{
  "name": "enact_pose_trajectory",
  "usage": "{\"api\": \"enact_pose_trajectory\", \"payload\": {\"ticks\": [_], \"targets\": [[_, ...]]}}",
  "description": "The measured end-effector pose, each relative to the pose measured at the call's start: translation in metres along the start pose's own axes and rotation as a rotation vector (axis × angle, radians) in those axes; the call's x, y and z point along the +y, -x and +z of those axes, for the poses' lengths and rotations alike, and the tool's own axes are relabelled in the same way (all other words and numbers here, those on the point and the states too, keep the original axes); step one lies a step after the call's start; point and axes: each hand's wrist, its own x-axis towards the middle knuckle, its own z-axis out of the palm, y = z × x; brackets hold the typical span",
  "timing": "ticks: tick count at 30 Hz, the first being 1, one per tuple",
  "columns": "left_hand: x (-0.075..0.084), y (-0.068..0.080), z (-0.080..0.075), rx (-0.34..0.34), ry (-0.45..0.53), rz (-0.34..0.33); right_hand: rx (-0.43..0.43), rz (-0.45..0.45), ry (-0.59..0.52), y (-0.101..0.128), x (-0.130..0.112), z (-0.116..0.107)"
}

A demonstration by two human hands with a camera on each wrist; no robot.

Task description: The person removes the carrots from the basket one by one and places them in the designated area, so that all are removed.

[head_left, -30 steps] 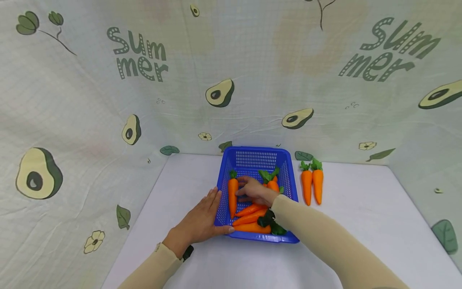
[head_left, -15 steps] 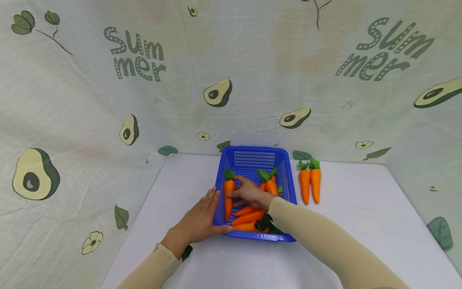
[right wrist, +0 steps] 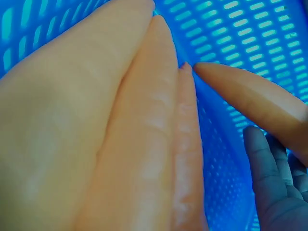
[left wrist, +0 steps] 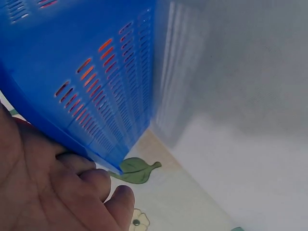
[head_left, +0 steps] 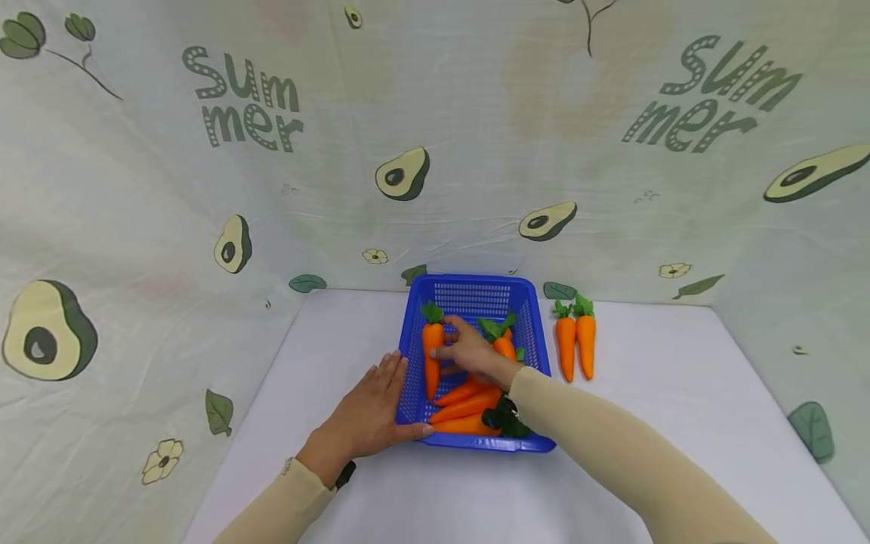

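Observation:
A blue plastic basket (head_left: pixel 476 446) stands on the white table with several orange carrots inside. In the head view my right hand (head_left: pixel 472 351) reaches into it and holds a carrot (head_left: pixel 433 351) near the left wall, leafy end away from me. That carrot's tapered end (right wrist: pixel 255 91) shows beside the fingers in the right wrist view. Other carrots (head_left: pixel 465 408) lie crosswise in the near part, their leaves partly behind my right wrist. My left hand (head_left: pixel 363 415) rests along the basket's near left corner, fingers straight against the outer wall and thumb on the front rim.
Two carrots (head_left: pixel 566 347) with green tops lie side by side on the table, right of the basket. A cloth (head_left: pixel 476 151) printed with avocados and lettering hangs behind the table (head_left: pixel 652 423) and at both sides.
The carrot at my right hand shifted left against the wall, then away from me and slightly back right, the hand moving with it. My left hand stays at the corner. The head view panned slightly right.

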Motion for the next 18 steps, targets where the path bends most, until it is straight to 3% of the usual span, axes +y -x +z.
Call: {"api": "enact_pose_trajectory", "payload": {"ticks": [7,18], "targets": [[0.0,0.001,0.0,0.0,-0.05,-0.008,0.02,-0.036,0.028,0.007,-0.01,-0.005],[-0.001,0.001,0.005,0.012,-0.025,0.011,0.068,-0.087,0.039,0.02,-0.022,-0.02]]}}
